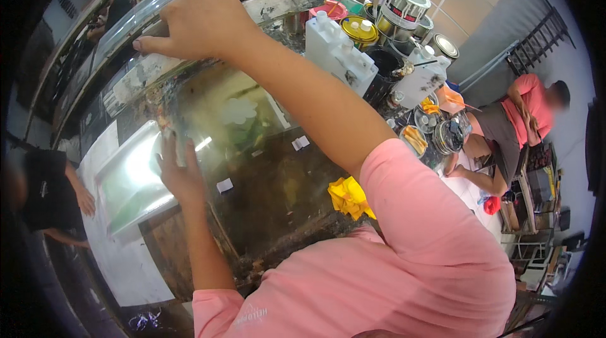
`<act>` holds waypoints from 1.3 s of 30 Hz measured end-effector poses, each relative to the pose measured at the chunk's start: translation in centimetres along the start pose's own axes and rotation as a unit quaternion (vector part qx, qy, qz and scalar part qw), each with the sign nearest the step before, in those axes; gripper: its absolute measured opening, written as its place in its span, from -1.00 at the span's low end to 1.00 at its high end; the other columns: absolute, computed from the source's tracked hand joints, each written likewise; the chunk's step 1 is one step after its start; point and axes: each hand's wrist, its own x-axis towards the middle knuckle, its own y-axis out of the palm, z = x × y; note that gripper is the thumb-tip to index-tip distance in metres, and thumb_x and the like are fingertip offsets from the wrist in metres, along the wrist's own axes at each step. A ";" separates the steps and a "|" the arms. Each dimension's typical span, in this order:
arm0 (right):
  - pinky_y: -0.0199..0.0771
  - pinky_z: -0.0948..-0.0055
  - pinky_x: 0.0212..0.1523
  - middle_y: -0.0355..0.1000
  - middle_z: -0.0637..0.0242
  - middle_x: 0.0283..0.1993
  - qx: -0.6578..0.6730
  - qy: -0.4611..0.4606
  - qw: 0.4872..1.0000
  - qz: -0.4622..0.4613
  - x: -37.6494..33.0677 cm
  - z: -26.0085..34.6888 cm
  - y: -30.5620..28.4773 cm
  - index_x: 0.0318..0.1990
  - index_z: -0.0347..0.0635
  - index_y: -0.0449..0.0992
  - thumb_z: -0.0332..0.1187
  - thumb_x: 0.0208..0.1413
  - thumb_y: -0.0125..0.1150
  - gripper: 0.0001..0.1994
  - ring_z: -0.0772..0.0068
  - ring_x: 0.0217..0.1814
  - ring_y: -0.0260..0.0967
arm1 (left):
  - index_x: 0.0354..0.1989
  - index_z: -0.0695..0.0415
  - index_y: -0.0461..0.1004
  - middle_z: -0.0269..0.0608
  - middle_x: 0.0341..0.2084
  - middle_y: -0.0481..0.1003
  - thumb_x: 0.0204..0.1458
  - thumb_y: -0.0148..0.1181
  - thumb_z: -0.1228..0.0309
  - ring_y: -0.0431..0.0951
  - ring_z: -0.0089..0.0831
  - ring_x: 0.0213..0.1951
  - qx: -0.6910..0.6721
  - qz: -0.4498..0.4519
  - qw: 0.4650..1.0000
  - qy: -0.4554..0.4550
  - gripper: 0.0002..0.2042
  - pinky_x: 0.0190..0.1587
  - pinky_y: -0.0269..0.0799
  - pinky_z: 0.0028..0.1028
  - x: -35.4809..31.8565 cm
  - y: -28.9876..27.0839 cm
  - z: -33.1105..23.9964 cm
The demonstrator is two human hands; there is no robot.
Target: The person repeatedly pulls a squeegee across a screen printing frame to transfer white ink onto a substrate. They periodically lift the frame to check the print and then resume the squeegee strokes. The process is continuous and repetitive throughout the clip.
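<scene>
My right hand (201, 22) reaches across to the far side. Its fingers curl over a paint-stained, light-coloured frame bar (281, 3), and the thumb points left. The fingertips are hidden behind it. Nearer to me, my left hand (181, 171) has its fingers stretched out at the right edge of a clear, glossy plastic sheet (129, 180). That sheet lies partly over white paper (136, 268). Right of the hand is a dark, stained work surface (271, 186) with small white paper pieces (225, 185) on it and a crumpled yellow cloth (351, 198) near my body.
White plastic jugs (341, 54), paint cans (404, 6) and a black bucket (383, 73) crowd the right side. A person in dark clothes (47, 189) stands at the left with a hand by the paper. Another person in pink (530, 111) sits at the right.
</scene>
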 end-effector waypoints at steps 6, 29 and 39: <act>0.34 0.05 0.11 0.67 0.06 -0.29 -0.003 -0.012 0.999 0.034 -0.5 0.1 0.0 -0.25 -0.18 0.75 0.48 0.23 -0.01 -0.20 0.02 -0.15 0.65 | 0.33 0.03 0.56 -0.08 0.30 0.55 0.25 0.30 0.35 0.44 -0.04 0.40 0.028 -0.073 0.994 -0.073 -0.55 0.57 0.00 0.07 0.2 -4.5 9.1; 0.37 0.02 0.15 0.63 0.06 -0.41 0.006 -0.001 1.000 -0.019 -1.3 0.6 -0.1 -0.33 -0.17 0.75 0.50 0.17 0.06 -0.21 0.01 -0.24 0.64 | 0.54 -0.09 0.32 -0.14 0.62 0.10 0.39 0.16 0.14 -0.03 -0.08 0.64 0.287 -0.053 0.956 0.034 -0.44 0.53 -0.36 0.44 -4.1 -8.8 17.0; 0.44 -0.02 0.03 0.64 -0.04 -0.36 -0.001 -0.013 1.000 -0.014 -0.5 1.2 -0.8 -0.40 -0.25 0.71 0.34 0.26 0.10 -0.29 -0.09 -0.20 0.63 | 0.54 -0.08 0.30 -0.18 0.56 0.23 0.53 -0.37 -0.01 0.05 0.07 0.60 0.329 0.200 0.919 -0.087 -0.44 0.48 -0.51 0.54 -3.0 -6.2 16.9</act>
